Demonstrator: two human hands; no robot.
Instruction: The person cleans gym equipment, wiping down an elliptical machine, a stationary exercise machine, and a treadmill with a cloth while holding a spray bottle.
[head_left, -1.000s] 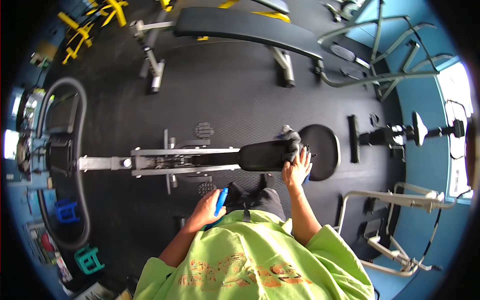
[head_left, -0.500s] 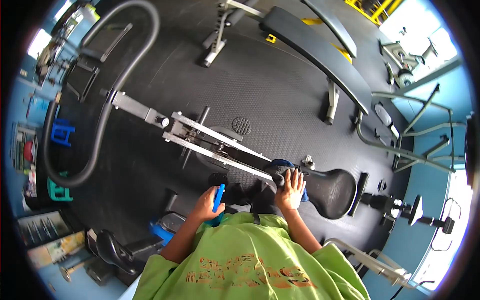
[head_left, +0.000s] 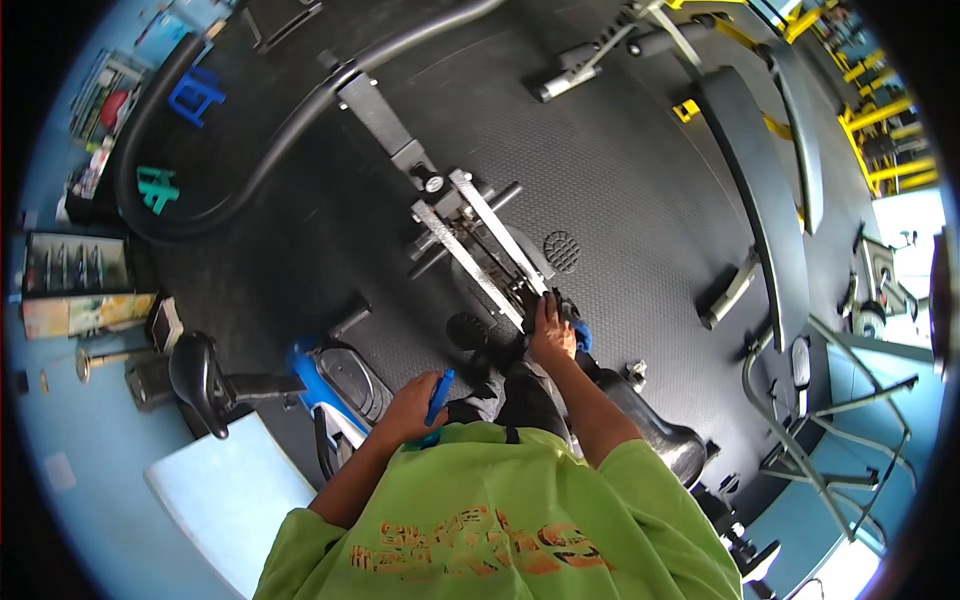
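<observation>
My left hand [head_left: 408, 410] is closed around what looks like a spray bottle [head_left: 438, 397], with a blue top standing above my fist and a bit of teal near my shirt. My right hand [head_left: 550, 335] reaches forward over a dark cloth [head_left: 571, 310], fingers bent onto it; blue fabric [head_left: 582, 336] shows beside the wrist. Under that hand lies the near end of an exercise machine's twin silver rails [head_left: 478, 262]. The machine's black padded seat [head_left: 655, 425] is to the right of my forearm. Part of the cloth is hidden by my hand.
A long black bench [head_left: 755, 190] stands to the right, with yellow racks [head_left: 890, 150] beyond. A curved black handlebar [head_left: 270, 150] arches at the front left. Blue [head_left: 196, 96] and green [head_left: 157, 188] stools sit farther left. An exercise bike saddle [head_left: 198, 380] is near my left side.
My view has turned to the right. My right hand has slid with the cloth from beside the seat forward to the rail end, fingers now bent. My left hand still grips the bottle.
</observation>
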